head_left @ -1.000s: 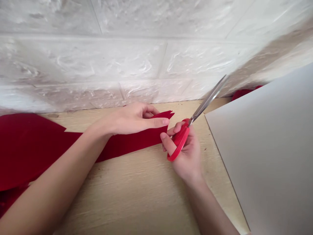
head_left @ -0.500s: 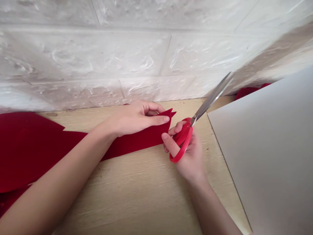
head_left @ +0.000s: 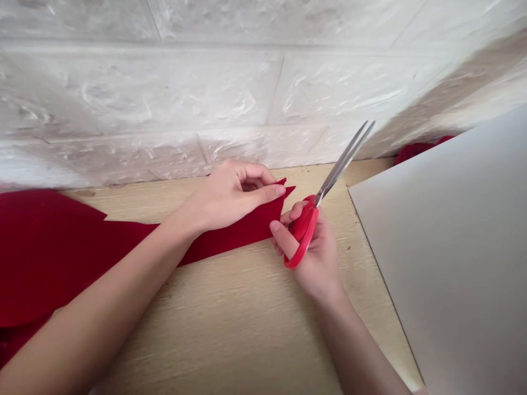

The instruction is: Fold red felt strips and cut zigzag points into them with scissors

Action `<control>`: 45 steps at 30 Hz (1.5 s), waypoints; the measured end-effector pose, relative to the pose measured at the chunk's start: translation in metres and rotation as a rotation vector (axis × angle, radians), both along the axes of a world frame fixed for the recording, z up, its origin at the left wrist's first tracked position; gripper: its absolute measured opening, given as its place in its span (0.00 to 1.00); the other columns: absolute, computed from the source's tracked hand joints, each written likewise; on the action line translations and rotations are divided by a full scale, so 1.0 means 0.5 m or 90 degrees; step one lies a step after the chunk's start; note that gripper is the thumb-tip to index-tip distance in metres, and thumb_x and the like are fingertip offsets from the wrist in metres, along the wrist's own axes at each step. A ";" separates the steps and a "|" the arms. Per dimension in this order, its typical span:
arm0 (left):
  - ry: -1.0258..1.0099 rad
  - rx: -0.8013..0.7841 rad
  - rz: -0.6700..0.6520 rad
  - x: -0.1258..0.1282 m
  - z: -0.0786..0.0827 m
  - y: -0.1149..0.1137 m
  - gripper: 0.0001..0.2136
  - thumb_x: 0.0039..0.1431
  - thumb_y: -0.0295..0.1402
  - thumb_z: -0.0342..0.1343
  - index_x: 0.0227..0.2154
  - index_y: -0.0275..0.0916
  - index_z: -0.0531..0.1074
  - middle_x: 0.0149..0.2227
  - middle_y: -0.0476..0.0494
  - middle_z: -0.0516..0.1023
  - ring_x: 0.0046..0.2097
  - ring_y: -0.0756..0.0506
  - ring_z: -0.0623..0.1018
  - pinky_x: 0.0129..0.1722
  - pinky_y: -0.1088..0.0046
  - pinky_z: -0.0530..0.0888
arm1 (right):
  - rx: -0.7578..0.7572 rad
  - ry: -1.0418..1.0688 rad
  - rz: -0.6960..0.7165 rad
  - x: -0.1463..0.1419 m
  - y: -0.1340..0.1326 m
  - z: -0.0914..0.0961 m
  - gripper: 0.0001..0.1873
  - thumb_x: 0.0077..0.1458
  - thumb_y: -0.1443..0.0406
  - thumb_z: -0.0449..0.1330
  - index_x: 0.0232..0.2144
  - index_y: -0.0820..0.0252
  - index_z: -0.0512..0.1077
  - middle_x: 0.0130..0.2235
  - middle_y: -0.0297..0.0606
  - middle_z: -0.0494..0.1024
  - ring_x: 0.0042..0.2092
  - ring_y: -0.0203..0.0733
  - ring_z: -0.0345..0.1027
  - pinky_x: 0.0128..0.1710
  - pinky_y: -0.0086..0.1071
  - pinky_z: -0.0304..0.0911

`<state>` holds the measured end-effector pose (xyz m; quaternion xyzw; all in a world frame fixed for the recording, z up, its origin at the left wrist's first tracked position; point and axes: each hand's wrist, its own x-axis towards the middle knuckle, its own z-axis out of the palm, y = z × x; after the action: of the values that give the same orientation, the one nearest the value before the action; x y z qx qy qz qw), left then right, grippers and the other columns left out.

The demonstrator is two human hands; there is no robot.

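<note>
A long strip of dark red fabric (head_left: 234, 240) lies across the wooden surface, its right end layered and pointed at the upper corner. My left hand (head_left: 233, 195) pinches that upper corner between thumb and fingers. Scissors with red handles (head_left: 303, 233) hang on the fingers of my right hand (head_left: 315, 258), thumb through one loop. Their blades point up and away toward the wall, slightly parted, with nothing between them. The right thumb and fingertips also close on the lower corner of the fabric's end. Part of the strip is hidden under my left forearm.
More red fabric (head_left: 49, 252) spreads at the left. A white board (head_left: 448, 247) covers the right side, with a bit of red cloth (head_left: 414, 152) behind it. A white brick-patterned wall (head_left: 177, 88) rises just behind the wooden surface (head_left: 247, 318).
The scissors have swung a little left and turned, so both blades now show apart. My left hand has lifted the upper corner slightly, and the fabric's layers are more separated there.
</note>
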<state>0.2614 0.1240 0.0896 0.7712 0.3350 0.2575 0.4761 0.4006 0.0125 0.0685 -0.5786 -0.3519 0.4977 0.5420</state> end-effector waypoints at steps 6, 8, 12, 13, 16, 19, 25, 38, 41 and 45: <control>0.032 0.164 0.089 0.016 -0.006 -0.023 0.08 0.64 0.33 0.57 0.29 0.41 0.75 0.27 0.50 0.78 0.26 0.50 0.73 0.26 0.73 0.68 | -0.015 0.007 -0.019 0.001 0.003 -0.006 0.22 0.48 0.55 0.71 0.32 0.52 0.61 0.31 0.28 0.67 0.30 0.34 0.63 0.29 0.31 0.62; 0.030 0.195 0.092 0.020 -0.008 -0.030 0.08 0.65 0.32 0.56 0.29 0.42 0.74 0.27 0.51 0.78 0.25 0.51 0.71 0.26 0.73 0.69 | -0.021 0.013 -0.028 0.001 0.002 -0.007 0.23 0.47 0.54 0.72 0.33 0.52 0.62 0.31 0.28 0.68 0.30 0.34 0.63 0.29 0.31 0.62; 0.039 0.236 0.092 0.022 0.000 -0.036 0.07 0.65 0.32 0.55 0.30 0.43 0.73 0.27 0.52 0.78 0.25 0.51 0.72 0.28 0.72 0.70 | -0.047 0.003 -0.024 0.002 -0.003 -0.001 0.24 0.48 0.51 0.71 0.35 0.52 0.63 0.30 0.29 0.68 0.30 0.35 0.63 0.27 0.31 0.60; 0.039 0.244 0.095 0.021 0.003 -0.037 0.07 0.65 0.33 0.55 0.30 0.43 0.72 0.27 0.52 0.78 0.25 0.51 0.72 0.29 0.72 0.70 | -0.051 -0.005 -0.021 0.002 -0.005 0.002 0.24 0.49 0.49 0.71 0.35 0.52 0.63 0.29 0.28 0.67 0.29 0.34 0.62 0.26 0.30 0.59; 0.032 0.259 0.121 0.016 0.015 -0.037 0.08 0.66 0.34 0.56 0.30 0.43 0.72 0.26 0.52 0.78 0.24 0.51 0.71 0.28 0.72 0.69 | -0.064 -0.009 0.012 0.004 -0.017 0.013 0.24 0.53 0.44 0.66 0.35 0.52 0.62 0.28 0.27 0.63 0.25 0.32 0.56 0.22 0.29 0.53; 0.018 0.256 0.167 0.011 0.025 -0.035 0.08 0.66 0.34 0.56 0.29 0.42 0.72 0.24 0.53 0.76 0.22 0.52 0.69 0.26 0.72 0.67 | -0.082 0.033 0.089 0.001 -0.035 0.023 0.24 0.59 0.42 0.60 0.32 0.53 0.59 0.27 0.25 0.58 0.23 0.30 0.49 0.20 0.27 0.48; 0.005 0.162 0.212 0.004 0.037 -0.027 0.09 0.64 0.36 0.57 0.28 0.40 0.73 0.23 0.53 0.73 0.22 0.53 0.66 0.22 0.74 0.62 | -0.097 0.065 0.238 -0.014 -0.058 0.032 0.24 0.61 0.41 0.56 0.35 0.53 0.58 0.27 0.25 0.56 0.25 0.30 0.49 0.21 0.26 0.49; 0.021 0.047 0.183 0.005 0.053 -0.022 0.10 0.63 0.36 0.57 0.26 0.39 0.73 0.23 0.52 0.75 0.23 0.52 0.69 0.23 0.75 0.63 | -0.132 0.127 0.263 -0.016 -0.055 0.039 0.26 0.61 0.40 0.56 0.35 0.54 0.58 0.26 0.23 0.53 0.24 0.28 0.44 0.21 0.27 0.44; 0.026 0.029 0.178 0.005 0.048 -0.020 0.11 0.63 0.37 0.57 0.26 0.39 0.73 0.23 0.51 0.75 0.23 0.52 0.70 0.23 0.75 0.63 | -0.145 0.143 0.253 -0.016 -0.055 0.034 0.25 0.62 0.40 0.55 0.34 0.54 0.57 0.26 0.22 0.54 0.23 0.28 0.43 0.21 0.27 0.44; 0.004 0.003 0.202 0.005 0.036 -0.018 0.09 0.62 0.38 0.59 0.30 0.40 0.72 0.28 0.49 0.80 0.28 0.49 0.77 0.26 0.74 0.69 | -0.156 0.135 0.247 -0.014 -0.059 0.032 0.25 0.62 0.40 0.55 0.33 0.54 0.57 0.25 0.23 0.55 0.23 0.28 0.45 0.22 0.27 0.45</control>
<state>0.2639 0.1151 0.1075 0.7106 0.4533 0.3279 0.4267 0.3937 -0.0168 0.0845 -0.5061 -0.3344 0.6895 0.3958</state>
